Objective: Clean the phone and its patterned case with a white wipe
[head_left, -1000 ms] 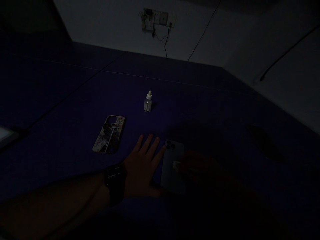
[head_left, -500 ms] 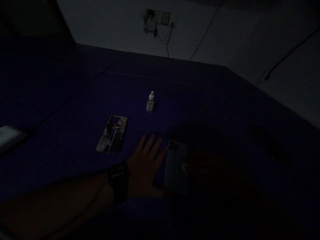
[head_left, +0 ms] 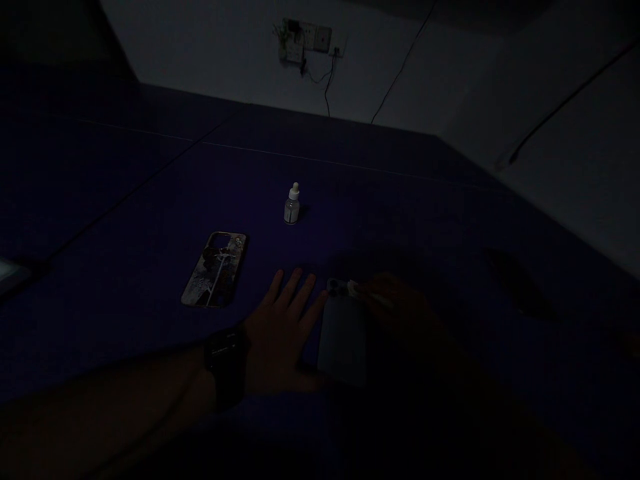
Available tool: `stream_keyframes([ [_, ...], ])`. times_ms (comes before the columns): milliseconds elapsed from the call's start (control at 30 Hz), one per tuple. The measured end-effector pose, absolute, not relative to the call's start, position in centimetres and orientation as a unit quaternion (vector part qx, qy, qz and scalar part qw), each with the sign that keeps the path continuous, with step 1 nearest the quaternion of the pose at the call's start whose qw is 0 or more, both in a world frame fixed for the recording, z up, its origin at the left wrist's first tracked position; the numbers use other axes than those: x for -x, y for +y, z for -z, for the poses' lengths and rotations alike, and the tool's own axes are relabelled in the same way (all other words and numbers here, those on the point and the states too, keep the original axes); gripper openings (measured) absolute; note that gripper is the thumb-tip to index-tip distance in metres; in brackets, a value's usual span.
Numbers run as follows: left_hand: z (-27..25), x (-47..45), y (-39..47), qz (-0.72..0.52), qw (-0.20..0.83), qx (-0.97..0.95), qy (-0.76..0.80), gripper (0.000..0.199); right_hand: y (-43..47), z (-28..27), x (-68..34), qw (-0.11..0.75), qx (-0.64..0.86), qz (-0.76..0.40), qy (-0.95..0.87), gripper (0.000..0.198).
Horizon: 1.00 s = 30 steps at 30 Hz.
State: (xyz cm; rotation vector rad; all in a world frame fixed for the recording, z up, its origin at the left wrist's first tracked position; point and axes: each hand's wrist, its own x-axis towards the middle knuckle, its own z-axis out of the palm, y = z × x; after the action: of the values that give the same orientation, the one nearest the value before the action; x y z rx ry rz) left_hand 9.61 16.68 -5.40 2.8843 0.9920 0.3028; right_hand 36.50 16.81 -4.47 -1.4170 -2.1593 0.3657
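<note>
A smartphone (head_left: 343, 340) lies back up on the dark blue surface, its camera lenses at the far end. My left hand (head_left: 280, 333), with a watch (head_left: 226, 363) on the wrist, is spread flat along the phone's left side, thumb and little-finger side framing its edge. In dim light my right hand (head_left: 393, 300) pinches a small white cloth or tissue (head_left: 353, 289) against the phone by the camera lenses. Left of my left hand lies a patterned phone case (head_left: 215, 270). Farther off, a small dropper bottle (head_left: 292, 205) stands upright.
A dark flat object (head_left: 520, 283) lies at the right, too dim to name. Part of a pale object (head_left: 11, 272) shows at the left edge. Wall sockets (head_left: 307, 39) with a plugged-in cable (head_left: 329, 87) are on the wall behind.
My right hand has moved with the white piece from the middle of the phone's right edge up to the camera lenses. The left hand stays spread; the whole view has shifted slightly.
</note>
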Motion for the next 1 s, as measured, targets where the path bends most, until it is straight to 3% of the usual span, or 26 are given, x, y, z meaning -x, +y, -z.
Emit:
stream_keyframes([
  [200,5.8,-9.7,16.7,-0.108,0.031,-0.939,0.324,0.117,15.6,3.4,-36.4,0.238,0.459,-0.212,-0.829,0.016],
  [400,5.7,-9.6,16.7,-0.105,0.032,-0.941,0.319,0.115,16.8,3.9,-36.2,0.296,0.53,-0.158,-0.779,0.02],
  [633,5.6,-9.7,16.7,-0.106,0.039,-0.94,0.322,0.116,15.6,2.9,-36.3,0.21,0.482,-0.265,-0.808,0.017],
  [867,5.5,-9.6,16.7,-0.107,0.039,-0.941,0.318,0.114,17.1,3.6,-36.3,0.272,0.553,-0.181,-0.766,0.022],
  [1000,5.5,-9.6,16.7,-0.11,0.042,-0.939,0.322,0.114,16.2,3.2,-36.1,0.233,0.522,-0.221,-0.79,0.022],
])
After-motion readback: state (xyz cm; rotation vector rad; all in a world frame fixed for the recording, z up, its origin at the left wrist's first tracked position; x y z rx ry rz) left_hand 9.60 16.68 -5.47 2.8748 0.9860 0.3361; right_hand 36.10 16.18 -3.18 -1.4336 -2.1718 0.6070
